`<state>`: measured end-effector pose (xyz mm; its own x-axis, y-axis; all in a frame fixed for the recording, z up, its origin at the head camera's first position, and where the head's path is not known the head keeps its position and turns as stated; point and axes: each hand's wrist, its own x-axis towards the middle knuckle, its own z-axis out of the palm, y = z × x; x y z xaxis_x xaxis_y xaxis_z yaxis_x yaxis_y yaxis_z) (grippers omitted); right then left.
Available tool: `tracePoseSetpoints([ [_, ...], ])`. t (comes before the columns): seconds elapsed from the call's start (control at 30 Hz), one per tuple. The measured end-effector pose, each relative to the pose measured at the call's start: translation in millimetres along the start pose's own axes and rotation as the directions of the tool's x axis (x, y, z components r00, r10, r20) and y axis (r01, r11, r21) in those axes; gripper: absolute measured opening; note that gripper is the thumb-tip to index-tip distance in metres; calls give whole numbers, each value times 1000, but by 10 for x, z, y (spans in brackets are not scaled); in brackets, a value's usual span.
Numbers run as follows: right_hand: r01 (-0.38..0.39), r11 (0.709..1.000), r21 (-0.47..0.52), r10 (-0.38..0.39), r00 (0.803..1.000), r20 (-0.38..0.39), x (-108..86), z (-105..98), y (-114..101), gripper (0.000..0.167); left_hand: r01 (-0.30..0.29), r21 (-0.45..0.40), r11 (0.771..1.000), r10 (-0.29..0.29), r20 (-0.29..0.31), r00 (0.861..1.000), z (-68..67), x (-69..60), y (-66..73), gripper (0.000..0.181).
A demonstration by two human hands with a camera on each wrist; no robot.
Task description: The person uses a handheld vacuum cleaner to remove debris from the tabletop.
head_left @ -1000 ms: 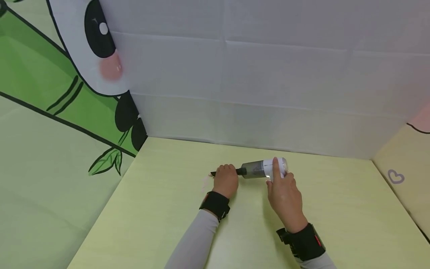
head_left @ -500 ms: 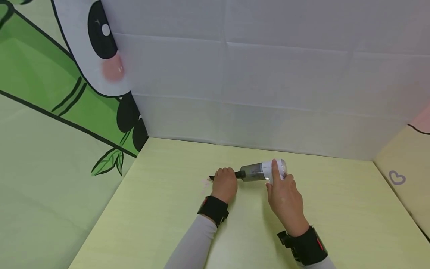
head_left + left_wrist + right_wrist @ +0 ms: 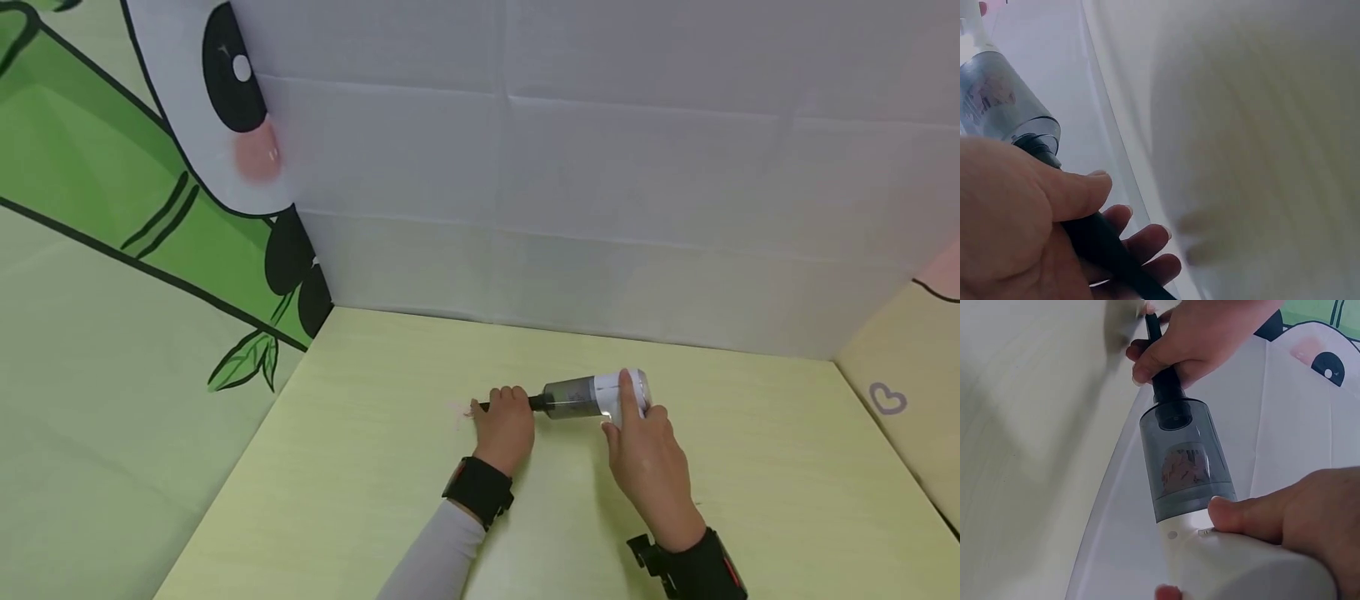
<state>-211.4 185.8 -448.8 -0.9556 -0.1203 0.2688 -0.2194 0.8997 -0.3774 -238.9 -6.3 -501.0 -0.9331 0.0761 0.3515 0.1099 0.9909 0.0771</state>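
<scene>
A handheld vacuum cleaner [image 3: 572, 398], with a white body and smoky clear dust cup, lies nearly level above the yellowish table. My right hand [image 3: 651, 467] grips its white body, index finger stretched along it. On the left, my left hand [image 3: 507, 432] holds the black nozzle [image 3: 1167, 384], thumb and fingers wrapped around it in the left wrist view. Pink scraps [image 3: 1184, 467] show inside the dust cup in the right wrist view. A few small pale pink bits [image 3: 465, 412] are on the table by the nozzle tip, which the left hand partly hides.
The pale yellow table [image 3: 360, 467] meets a whitish back wall sheet [image 3: 600, 208]. At the left stands a sheet [image 3: 97, 375] printed with green bamboo. A yellow side panel with a purple heart [image 3: 888, 398] borders the right side.
Both hands and the vacuum cleaner have shifted toward the table's near edge, and lately a little to the right. The left hand's thumb now shows beside the nozzle tip.
</scene>
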Motion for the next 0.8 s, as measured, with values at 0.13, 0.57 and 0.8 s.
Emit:
tracePoseSetpoints([
  [0.13,-64,997,33,63,997,44,-36,-76,42,73,1,-5,1000,-1,19,1000,-6,8,51,23],
  [0.57,-56,996,63,54,998,22,-66,-187,165,74,-3,-41,999,1,-39,999,16,22,160,27],
  [0.8,-74,996,59,71,996,54,-73,-180,177,74,13,-18,1000,-14,-72,997,82,-16,184,28],
])
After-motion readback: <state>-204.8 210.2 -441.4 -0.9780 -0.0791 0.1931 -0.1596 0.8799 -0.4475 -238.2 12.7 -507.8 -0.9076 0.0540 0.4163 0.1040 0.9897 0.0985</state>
